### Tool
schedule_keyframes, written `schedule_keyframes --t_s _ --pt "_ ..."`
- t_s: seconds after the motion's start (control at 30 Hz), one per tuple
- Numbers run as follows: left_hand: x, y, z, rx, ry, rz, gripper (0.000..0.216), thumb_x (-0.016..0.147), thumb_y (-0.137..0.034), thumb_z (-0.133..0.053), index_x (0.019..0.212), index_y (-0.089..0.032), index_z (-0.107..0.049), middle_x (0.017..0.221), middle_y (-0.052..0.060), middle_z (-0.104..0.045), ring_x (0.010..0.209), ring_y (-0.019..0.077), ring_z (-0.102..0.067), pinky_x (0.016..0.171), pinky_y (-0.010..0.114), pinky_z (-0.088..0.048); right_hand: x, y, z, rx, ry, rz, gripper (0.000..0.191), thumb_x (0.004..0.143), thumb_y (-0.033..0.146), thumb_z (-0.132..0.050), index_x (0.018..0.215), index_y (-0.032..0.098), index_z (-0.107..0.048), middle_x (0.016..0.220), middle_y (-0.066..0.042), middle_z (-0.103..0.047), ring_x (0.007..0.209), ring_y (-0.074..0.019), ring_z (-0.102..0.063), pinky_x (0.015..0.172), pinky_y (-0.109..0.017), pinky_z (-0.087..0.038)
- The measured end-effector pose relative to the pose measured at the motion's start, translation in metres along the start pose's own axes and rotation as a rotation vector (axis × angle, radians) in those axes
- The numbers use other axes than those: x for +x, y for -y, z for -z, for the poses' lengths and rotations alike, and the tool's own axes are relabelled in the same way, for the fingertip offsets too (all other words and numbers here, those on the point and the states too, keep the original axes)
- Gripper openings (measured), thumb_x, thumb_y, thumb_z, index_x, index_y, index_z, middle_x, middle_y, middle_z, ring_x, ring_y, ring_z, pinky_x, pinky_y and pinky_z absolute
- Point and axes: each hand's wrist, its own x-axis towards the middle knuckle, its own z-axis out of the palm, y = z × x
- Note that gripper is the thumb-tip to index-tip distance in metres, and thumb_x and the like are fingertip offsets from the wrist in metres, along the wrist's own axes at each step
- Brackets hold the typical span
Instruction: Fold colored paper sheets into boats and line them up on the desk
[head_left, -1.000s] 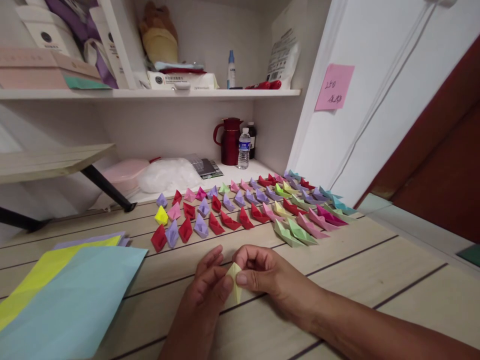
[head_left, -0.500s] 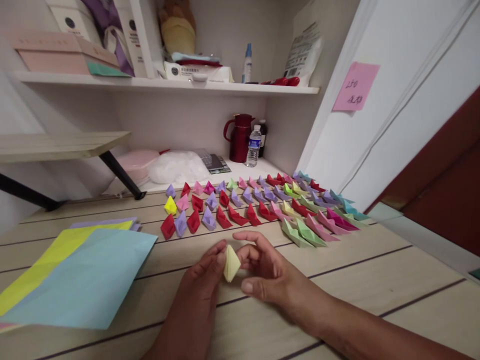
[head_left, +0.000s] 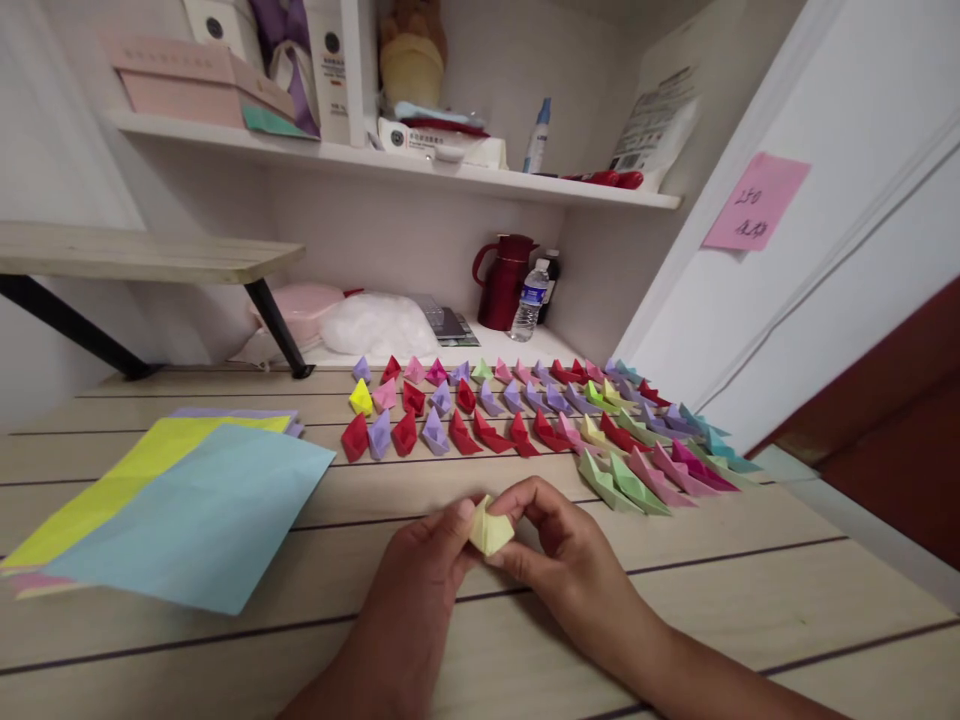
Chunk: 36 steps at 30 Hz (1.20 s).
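Note:
A small piece of folded pale yellow paper (head_left: 491, 530) is held above the table between both hands. My left hand (head_left: 433, 548) pinches its left side, thumb on top. On the other side my right hand (head_left: 551, 540) grips it between thumb and index finger, the remaining fingers curled. The paper's inner folds are partly hidden by the fingers. Beyond the hands stand rows of folded paper boats (head_left: 523, 432) in red, purple, pink, green, yellow and blue.
Loose sheets of coloured paper, a light blue one (head_left: 202, 520) on top, lie on the left of the slatted wooden table (head_left: 720, 600). A small raised shelf (head_left: 150, 250) stands behind them. At the back are a dark red jug (head_left: 507, 285) and a water bottle (head_left: 530, 300).
My right hand has closed from spread fingers onto the yellow paper, which now looks wider and turned. My left hand keeps its hold. The camera view has tilted slightly.

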Motion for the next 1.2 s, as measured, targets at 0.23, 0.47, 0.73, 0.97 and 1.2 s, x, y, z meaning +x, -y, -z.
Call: schedule_keyframes --t_s 0.23,0.47,0.73,0.97,1.2 --pt "0.006 -0.001 0.004 0.012 0.115 0.003 0.038 0.085 -0.046 -0.063 0.101 -0.014 -0.075 0.110 0.013 -0.073 0.113 0.0260 -0.061 0.105 0.041 -0.041 0.007 -0.007 0.004 0.362 -0.068 -0.209 0.035 0.063 0.029 -0.089 0.087 0.019 -0.065 0.076 0.001 -0.067 0.070 -0.0131 -0.059 0.068 -0.026 -0.045" --pt "0.015 0.016 0.014 0.277 0.001 -0.071 0.034 0.068 -0.043 -0.079 0.091 -0.019 -0.074 0.087 0.005 -0.074 0.089 0.0202 -0.066 0.083 0.031 -0.050 0.008 0.002 0.007 0.346 -0.104 -0.201 0.029 0.060 0.031 -0.091 0.072 0.017 -0.067 0.071 0.001 -0.069 0.067 -0.0128 -0.059 0.067 -0.025 -0.046" --pt "0.013 0.022 0.004 0.357 -0.215 -0.312 0.054 0.064 -0.030 -0.076 0.113 -0.026 -0.056 0.097 0.001 -0.064 0.070 0.0126 -0.062 0.065 0.026 -0.047 0.011 -0.003 0.011 0.332 -0.060 -0.227 0.027 0.070 0.037 -0.084 0.073 0.014 -0.068 0.066 0.001 -0.063 0.061 -0.0092 -0.050 0.062 -0.022 -0.039" --pt "0.005 -0.001 0.000 0.573 -0.250 -0.119 0.018 0.070 -0.036 -0.070 0.064 -0.019 -0.067 0.053 -0.003 -0.060 0.056 0.0116 -0.052 0.059 0.023 -0.039 0.008 0.001 0.013 0.186 0.017 -0.232 0.036 0.078 0.048 -0.075 0.069 0.014 -0.067 0.062 -0.001 -0.062 0.061 -0.0116 -0.052 0.063 -0.025 -0.038" --pt "0.008 -0.008 0.002 0.524 -0.249 -0.054 0.022 0.065 -0.039 -0.074 0.061 -0.018 -0.069 0.045 -0.003 -0.059 0.048 0.0088 -0.048 0.055 0.021 -0.037 0.006 -0.003 0.011 0.221 0.064 -0.219 0.032 0.073 0.042 -0.081 0.076 0.016 -0.062 0.068 0.003 -0.059 0.065 -0.0109 -0.047 0.065 -0.024 -0.035"
